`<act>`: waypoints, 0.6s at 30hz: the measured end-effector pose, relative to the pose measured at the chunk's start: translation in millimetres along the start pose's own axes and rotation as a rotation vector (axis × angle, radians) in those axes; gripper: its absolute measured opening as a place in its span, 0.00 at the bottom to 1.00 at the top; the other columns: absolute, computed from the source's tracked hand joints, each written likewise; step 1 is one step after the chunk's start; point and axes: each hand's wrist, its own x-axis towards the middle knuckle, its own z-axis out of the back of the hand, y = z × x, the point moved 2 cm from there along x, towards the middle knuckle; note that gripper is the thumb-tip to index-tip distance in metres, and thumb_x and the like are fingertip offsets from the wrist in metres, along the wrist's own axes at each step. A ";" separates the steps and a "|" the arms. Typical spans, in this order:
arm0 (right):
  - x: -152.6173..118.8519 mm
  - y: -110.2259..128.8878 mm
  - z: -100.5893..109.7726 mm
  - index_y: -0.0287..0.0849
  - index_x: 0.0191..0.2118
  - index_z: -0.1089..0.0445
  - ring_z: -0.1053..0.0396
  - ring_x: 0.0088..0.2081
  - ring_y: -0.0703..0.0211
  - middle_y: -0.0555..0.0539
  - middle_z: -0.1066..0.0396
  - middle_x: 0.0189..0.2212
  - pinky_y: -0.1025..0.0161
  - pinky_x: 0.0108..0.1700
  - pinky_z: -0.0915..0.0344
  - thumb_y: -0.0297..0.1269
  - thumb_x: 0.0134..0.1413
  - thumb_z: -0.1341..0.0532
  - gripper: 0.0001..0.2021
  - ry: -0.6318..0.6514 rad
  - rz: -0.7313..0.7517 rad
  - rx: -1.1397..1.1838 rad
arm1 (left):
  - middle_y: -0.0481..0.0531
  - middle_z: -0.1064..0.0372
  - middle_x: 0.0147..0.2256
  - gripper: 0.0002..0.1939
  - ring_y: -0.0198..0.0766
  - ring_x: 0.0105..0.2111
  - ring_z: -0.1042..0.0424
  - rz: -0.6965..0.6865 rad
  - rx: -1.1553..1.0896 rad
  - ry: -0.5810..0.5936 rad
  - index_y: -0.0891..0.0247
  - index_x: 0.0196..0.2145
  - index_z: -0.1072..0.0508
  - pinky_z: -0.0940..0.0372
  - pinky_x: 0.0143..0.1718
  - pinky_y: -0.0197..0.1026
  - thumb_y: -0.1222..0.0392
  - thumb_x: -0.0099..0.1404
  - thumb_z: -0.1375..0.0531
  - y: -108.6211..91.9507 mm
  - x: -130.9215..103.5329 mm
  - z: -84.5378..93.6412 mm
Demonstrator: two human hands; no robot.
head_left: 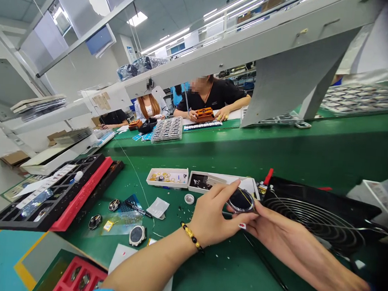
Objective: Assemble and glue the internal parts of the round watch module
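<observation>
A round dark-faced watch case [240, 200] is held up over the green bench between my two hands. My left hand [214, 210], with a beaded bracelet at the wrist, grips its left edge between thumb and fingers. My right hand [263, 220] holds the right side of the case, its fingers partly hidden beneath. A small white sticker with a red mark [242, 226] shows by my left fingertips. Another round watch [137, 235] lies face up on the bench at the left. Behind the hands stand white trays of small parts [167, 178].
A black fan [316, 213] lies at the right. Black and red foam trays [82, 195] are at the left, with a red tray [78, 277] below. A cable crosses the bench at the right. People sit across the bench.
</observation>
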 end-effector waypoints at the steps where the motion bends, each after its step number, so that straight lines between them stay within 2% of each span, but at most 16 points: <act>1: -0.6 0.2 -0.7 0.46 0.48 0.22 0.31 0.53 0.43 0.43 0.28 0.53 0.60 0.48 0.23 0.49 0.51 0.29 0.20 0.002 0.000 0.000 | 0.51 0.32 0.51 0.38 0.38 0.51 0.30 0.003 -0.004 -0.002 0.56 0.65 0.39 0.32 0.56 0.38 0.55 0.62 0.29 -0.2 -0.2 0.0; 11: -3.0 2.0 -5.1 0.47 0.46 0.21 0.32 0.55 0.42 0.45 0.28 0.53 0.60 0.51 0.24 0.48 0.51 0.28 0.18 -0.008 0.015 0.014 | 0.52 0.32 0.51 0.37 0.39 0.51 0.30 0.002 -0.026 -0.008 0.57 0.65 0.39 0.32 0.56 0.39 0.56 0.63 0.30 -0.5 -0.5 0.0; 18: -1.5 0.8 -3.1 0.47 0.50 0.23 0.33 0.56 0.44 0.45 0.29 0.55 0.61 0.52 0.24 0.47 0.53 0.30 0.19 -0.017 0.013 0.011 | 0.51 0.33 0.51 0.38 0.38 0.51 0.31 -0.010 -0.048 -0.021 0.55 0.66 0.41 0.33 0.56 0.37 0.56 0.63 0.30 -3.6 -0.2 1.7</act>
